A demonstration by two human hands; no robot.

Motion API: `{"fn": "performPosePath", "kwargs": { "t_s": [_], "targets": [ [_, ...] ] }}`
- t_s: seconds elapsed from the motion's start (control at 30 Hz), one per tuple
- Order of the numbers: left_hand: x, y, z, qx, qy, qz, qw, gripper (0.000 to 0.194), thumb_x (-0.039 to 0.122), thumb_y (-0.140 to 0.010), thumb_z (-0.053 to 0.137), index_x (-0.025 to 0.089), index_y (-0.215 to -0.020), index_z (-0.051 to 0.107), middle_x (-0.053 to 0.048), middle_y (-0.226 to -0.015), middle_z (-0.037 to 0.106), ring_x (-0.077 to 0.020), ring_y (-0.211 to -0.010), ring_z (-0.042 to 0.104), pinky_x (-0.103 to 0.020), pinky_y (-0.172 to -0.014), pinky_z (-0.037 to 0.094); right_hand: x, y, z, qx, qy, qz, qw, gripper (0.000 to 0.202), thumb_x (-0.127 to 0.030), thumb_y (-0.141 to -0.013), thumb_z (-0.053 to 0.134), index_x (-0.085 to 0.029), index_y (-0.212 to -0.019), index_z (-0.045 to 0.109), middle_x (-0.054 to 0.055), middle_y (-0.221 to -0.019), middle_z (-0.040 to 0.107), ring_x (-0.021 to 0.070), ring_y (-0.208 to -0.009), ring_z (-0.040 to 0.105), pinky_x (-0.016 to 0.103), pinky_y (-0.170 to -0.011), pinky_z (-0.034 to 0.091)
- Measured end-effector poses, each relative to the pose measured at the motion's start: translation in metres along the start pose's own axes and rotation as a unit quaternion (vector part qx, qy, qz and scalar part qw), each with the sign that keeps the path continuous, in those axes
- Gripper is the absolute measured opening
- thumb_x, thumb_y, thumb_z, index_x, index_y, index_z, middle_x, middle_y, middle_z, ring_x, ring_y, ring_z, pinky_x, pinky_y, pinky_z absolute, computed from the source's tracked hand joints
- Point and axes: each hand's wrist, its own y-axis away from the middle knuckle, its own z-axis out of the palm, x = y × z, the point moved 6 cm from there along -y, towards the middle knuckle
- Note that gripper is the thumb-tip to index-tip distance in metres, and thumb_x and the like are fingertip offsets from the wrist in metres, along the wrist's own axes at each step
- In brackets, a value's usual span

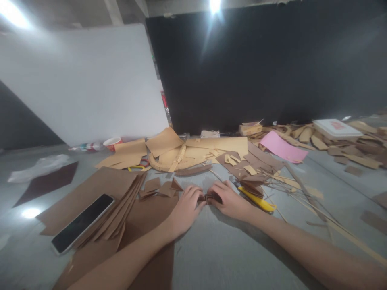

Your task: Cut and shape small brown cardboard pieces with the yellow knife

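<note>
Fingers of my left hand [186, 209] and my right hand [229, 200] meet over the grey table, both pinching a small dark brown piece of card [214, 196]. Most of that piece is hidden by the fingers, so its full shape does not show. Several small cut brown pieces [152, 185] lie just beyond my left hand. A large brown sheet [152, 245] lies flat under my left forearm. Next to my right hand is a yellow utility knife [256, 199], partly under brown scraps.
A phone [83, 223] rests on stacked brown sheets [99, 181] at left. Farther back are tan sheets [217, 143], scissors with red and yellow handles [139, 166], a paper cup [112, 143] and pink paper [282, 147]. Thin strips [329, 219] and a white box [337, 128] are at right.
</note>
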Motion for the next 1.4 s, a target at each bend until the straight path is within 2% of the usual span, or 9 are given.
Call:
{"fn": "performPosePath", "kwargs": {
  "t_s": [0.17, 0.33, 0.47, 0.6, 0.73, 0.93, 1.07, 1.23, 1.4],
  "targets": [
    [0.004, -0.001, -0.002, -0.006, 0.044, -0.004, 0.999, 0.012, 0.021, -0.105, 0.060, 0.021, -0.093, 0.057, -0.006, -0.108, 0.065, -0.0245, -0.112, 0.059, -0.042, -0.099, 0.052, -0.003, 0.000, -0.001, -0.010, 0.008, -0.011, 1.000, 0.005, -0.017, -0.102, 0.063, -0.021, -0.100, 0.065, 0.004, -0.101, 0.070, 0.0207, -0.100, 0.064, 0.037, -0.093, 0.038],
    [0.006, 0.000, -0.003, -0.008, 0.060, -0.001, 0.998, 0.013, 0.018, -0.105, 0.057, 0.021, -0.093, 0.057, -0.004, -0.098, 0.064, -0.0214, -0.098, 0.060, -0.036, -0.088, 0.052, -0.005, -0.001, -0.003, -0.004, -0.003, -0.012, 1.000, 0.003, -0.018, -0.102, 0.064, -0.021, -0.103, 0.065, 0.003, -0.102, 0.070, 0.0206, -0.101, 0.064, 0.037, -0.094, 0.038],
    [0.005, 0.002, -0.004, 0.015, 0.050, 0.014, 0.999, 0.012, 0.016, -0.106, 0.055, 0.021, -0.096, 0.059, -0.004, -0.097, 0.064, -0.0208, -0.097, 0.062, -0.034, -0.089, 0.053, -0.008, -0.001, -0.006, 0.010, -0.001, -0.026, 1.000, 0.006, -0.020, -0.105, 0.061, -0.021, -0.099, 0.063, 0.003, -0.097, 0.068, 0.0201, -0.094, 0.063, 0.037, -0.091, 0.039],
    [0.003, 0.005, -0.005, 0.034, 0.045, 0.015, 0.998, 0.010, 0.016, -0.107, 0.052, 0.022, -0.108, 0.060, -0.004, -0.103, 0.065, -0.0202, -0.100, 0.064, -0.034, -0.090, 0.054, -0.012, 0.002, -0.009, 0.019, -0.011, -0.054, 0.998, 0.006, -0.017, -0.104, 0.060, -0.021, -0.101, 0.063, 0.004, -0.097, 0.068, 0.0202, -0.094, 0.062, 0.037, -0.092, 0.041],
    [0.009, 0.004, -0.006, 0.032, 0.032, 0.045, 0.998, 0.011, 0.019, -0.108, 0.052, 0.021, -0.104, 0.062, -0.005, -0.099, 0.064, -0.0218, -0.100, 0.063, -0.036, -0.092, 0.055, -0.012, 0.005, -0.009, 0.031, -0.009, -0.074, 0.997, 0.011, -0.014, -0.103, 0.057, -0.022, -0.098, 0.064, 0.004, -0.096, 0.069, 0.0203, -0.093, 0.062, 0.037, -0.093, 0.042],
    [0.014, 0.001, -0.010, 0.052, 0.008, 0.066, 0.996, 0.015, 0.020, -0.108, 0.052, 0.023, -0.117, 0.064, -0.008, -0.112, 0.067, -0.0248, -0.112, 0.060, -0.044, -0.103, 0.054, -0.004, 0.005, -0.003, 0.064, 0.043, -0.084, 0.993, 0.018, -0.015, -0.105, 0.056, -0.022, -0.091, 0.067, 0.002, -0.088, 0.067, 0.0190, -0.084, 0.061, 0.037, -0.088, 0.040],
    [0.011, 0.002, -0.006, 0.038, 0.000, 0.072, 0.997, 0.025, 0.016, -0.107, 0.050, 0.024, -0.126, 0.066, -0.008, -0.118, 0.070, -0.0251, -0.117, 0.061, -0.046, -0.105, 0.055, 0.000, 0.005, -0.001, 0.076, 0.097, -0.065, 0.990, 0.021, -0.014, -0.104, 0.057, -0.020, -0.086, 0.067, 0.004, -0.085, 0.065, 0.0207, -0.084, 0.060, 0.038, -0.088, 0.038],
    [0.008, 0.003, 0.000, 0.010, -0.015, 0.062, 0.998, 0.040, 0.010, -0.104, 0.048, 0.020, -0.139, 0.063, -0.010, -0.133, 0.070, -0.0260, -0.129, 0.059, -0.049, -0.113, 0.054, 0.003, 0.003, 0.000, 0.063, 0.103, -0.026, 0.992, 0.020, -0.009, -0.102, 0.056, -0.020, -0.096, 0.071, 0.006, -0.092, 0.069, 0.0225, -0.092, 0.064, 0.041, -0.093, 0.035],
    [0.002, 0.004, 0.004, -0.003, -0.038, 0.038, 0.999, 0.047, 0.008, -0.101, 0.048, 0.019, -0.144, 0.062, -0.009, -0.145, 0.066, -0.0267, -0.141, 0.053, -0.051, -0.119, 0.050, 0.003, 0.003, -0.001, 0.049, 0.092, -0.022, 0.994, 0.021, -0.010, -0.103, 0.054, -0.021, -0.103, 0.071, 0.006, -0.098, 0.070, 0.0228, -0.097, 0.064, 0.041, -0.094, 0.034]
  ]
}}
